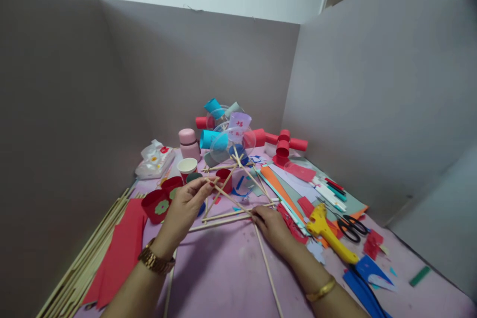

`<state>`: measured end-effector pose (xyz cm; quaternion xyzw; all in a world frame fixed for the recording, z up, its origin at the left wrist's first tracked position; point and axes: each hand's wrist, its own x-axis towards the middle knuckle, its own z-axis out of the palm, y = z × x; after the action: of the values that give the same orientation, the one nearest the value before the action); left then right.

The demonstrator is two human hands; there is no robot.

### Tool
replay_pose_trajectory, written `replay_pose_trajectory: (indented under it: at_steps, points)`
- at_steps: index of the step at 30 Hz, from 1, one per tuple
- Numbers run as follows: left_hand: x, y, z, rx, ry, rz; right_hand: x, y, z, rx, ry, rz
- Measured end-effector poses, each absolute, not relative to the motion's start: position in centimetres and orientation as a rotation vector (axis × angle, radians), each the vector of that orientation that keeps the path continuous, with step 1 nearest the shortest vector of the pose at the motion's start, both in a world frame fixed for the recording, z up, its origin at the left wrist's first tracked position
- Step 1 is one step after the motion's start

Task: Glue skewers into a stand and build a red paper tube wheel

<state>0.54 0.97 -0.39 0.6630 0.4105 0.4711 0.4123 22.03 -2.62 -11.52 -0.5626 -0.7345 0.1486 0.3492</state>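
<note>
My left hand point(190, 199) pinches the upper end of a thin wooden stick point(231, 198) between thumb and fingers. The stick slants down to the right, where my right hand point(270, 224) has its fingers closed round it. Beyond my hands stands a frame of joined sticks point(257, 181), and long sticks point(267, 268) also run toward me along the table. Behind the frame rises a wheel-like model of clear discs point(233, 139) with blue and red paper tubes. Red paper cups point(155, 206) with green flower shapes sit left of my left hand.
A yellow glue gun point(330, 236) and black scissors point(352, 228) lie at right among paper scraps. Red paper sheets point(121, 248) and a bundle of wooden sticks point(84, 258) line the left side. A pink flask point(189, 145) stands at the back; grey partitions point(201, 59) surround the table.
</note>
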Motion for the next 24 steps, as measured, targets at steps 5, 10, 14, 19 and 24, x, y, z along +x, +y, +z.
replay_pose_trajectory:
  at_steps: [5, 10, 14, 19, 24]
  points:
    - [0.7, 0.9, -0.5, 1.723, 1.028, 1.175, 21.4, -2.6, -10.7, -1.523, -1.914, 0.328]
    - [0.9, 1.5, -1.0, 1.76, 1.085, 1.165, 23.3, -4.0, -7.8, -1.674, -1.832, 0.206]
    - [0.8, 1.9, -1.6, 1.76, 1.092, 1.176, 28.6, -7.2, -5.3, -1.926, -1.665, 0.047]
    - [0.6, 2.1, -1.7, 1.845, 1.1, 1.176, 33.5, -10.6, -6.4, -2.316, -1.547, 0.028]
    - [0.7, 1.7, -1.1, 1.897, 1.117, 1.151, 33.8, -11.2, -8.9, -2.401, -1.557, 0.116]
